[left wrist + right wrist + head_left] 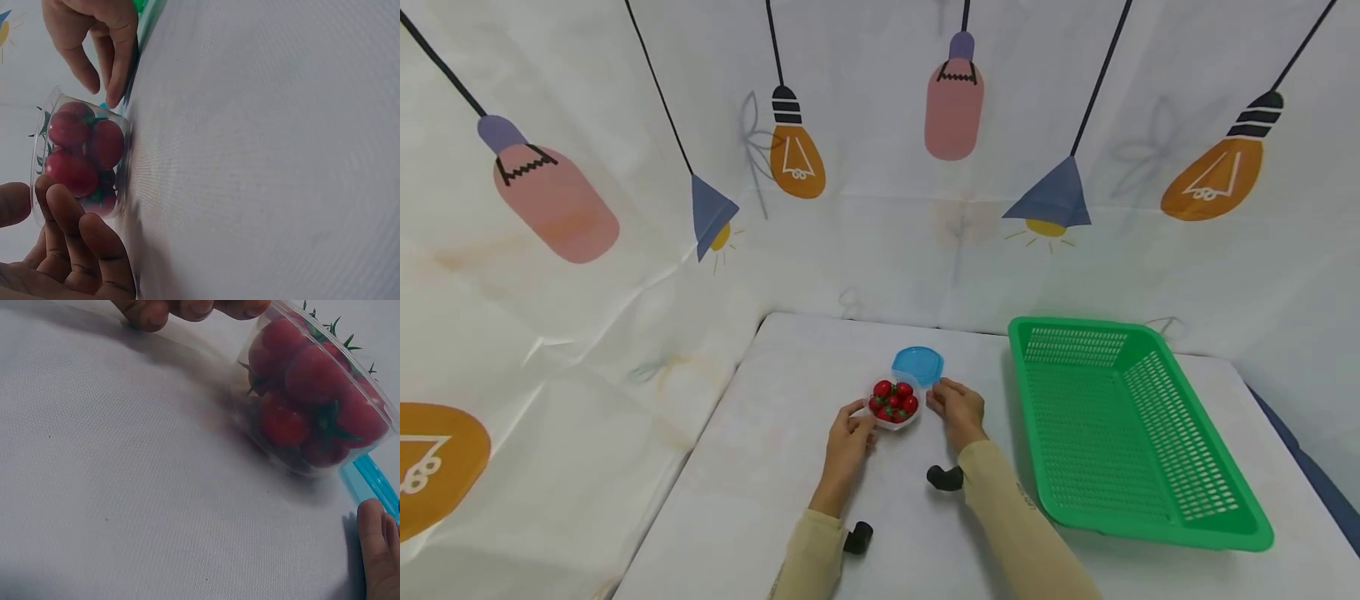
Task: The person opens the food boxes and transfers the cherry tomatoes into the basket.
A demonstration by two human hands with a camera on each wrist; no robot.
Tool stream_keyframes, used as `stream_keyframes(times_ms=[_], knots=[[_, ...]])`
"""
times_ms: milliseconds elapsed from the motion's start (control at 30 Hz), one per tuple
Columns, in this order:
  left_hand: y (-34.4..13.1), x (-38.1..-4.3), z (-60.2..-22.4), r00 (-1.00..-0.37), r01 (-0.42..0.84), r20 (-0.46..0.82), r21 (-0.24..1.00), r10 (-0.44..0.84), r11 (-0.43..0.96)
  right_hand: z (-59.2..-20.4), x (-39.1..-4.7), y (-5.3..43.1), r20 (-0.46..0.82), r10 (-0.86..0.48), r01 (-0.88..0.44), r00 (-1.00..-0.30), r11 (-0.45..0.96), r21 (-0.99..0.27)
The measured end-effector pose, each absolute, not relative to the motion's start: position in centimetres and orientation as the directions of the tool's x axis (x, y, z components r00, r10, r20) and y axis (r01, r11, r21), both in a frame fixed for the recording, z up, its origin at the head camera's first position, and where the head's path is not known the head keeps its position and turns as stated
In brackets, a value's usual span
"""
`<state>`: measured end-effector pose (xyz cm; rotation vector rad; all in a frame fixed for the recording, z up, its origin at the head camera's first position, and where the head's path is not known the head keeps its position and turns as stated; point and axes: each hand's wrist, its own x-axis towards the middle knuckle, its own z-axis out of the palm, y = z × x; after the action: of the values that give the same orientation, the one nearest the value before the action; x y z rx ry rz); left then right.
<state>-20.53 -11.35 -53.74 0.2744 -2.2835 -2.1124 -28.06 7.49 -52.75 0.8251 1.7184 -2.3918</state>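
Observation:
A clear plastic container (pixel 895 423) holds several red cherry tomatoes (pixel 893 400) with green stems. It stands uncovered on the table. My left hand (pixel 847 442) holds it at the left, with curled fingers (pixel 81 225) against its side and the thumb by the rim. Right behind the container lies a blue lid (pixel 917 364). To the right is my right hand (pixel 958 410), palm down and fingers loosely bent, its fingertips close to the container and the lid. In the right wrist view the lid (pixel 378 481) shows just past those fingertips.
A large green basket (pixel 1142 533) stands on the table to the right of my right forearm. The white table (pixel 760 467) meets a printed white sheet (pixel 880 267) at the back and left. Black wrist mounts (pixel 858 538) stick out from both sleeves.

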Motion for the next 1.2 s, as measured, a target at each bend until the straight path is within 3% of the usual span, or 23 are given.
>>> stream_keyframes(times_ms=[433,600,867,1200], knots=[[-11.6,-20.8,-53.5,-0.983,-0.13,-0.119,0.989,-0.143,0.076,-52.7,-27.9,7.7,-0.428,0.248,0.348,-0.869,-0.307,-0.886],[-11.6,-20.7,-53.5,-0.981,-0.145,-0.132,0.986,-0.144,0.078,-52.6,-28.0,7.7,-0.399,0.267,0.348,-0.877,-0.219,-0.911],[-11.5,-20.4,-53.2,-0.98,-0.149,-0.136,0.985,-0.147,0.082,-51.8,-28.0,7.7,-0.16,0.282,0.184,-0.946,0.059,-0.981],[-11.6,-20.5,-53.5,-0.983,-0.138,-0.125,0.986,-0.138,0.093,-50.2,-27.8,7.7,0.16,0.084,-0.124,-0.984,0.329,-0.936]])
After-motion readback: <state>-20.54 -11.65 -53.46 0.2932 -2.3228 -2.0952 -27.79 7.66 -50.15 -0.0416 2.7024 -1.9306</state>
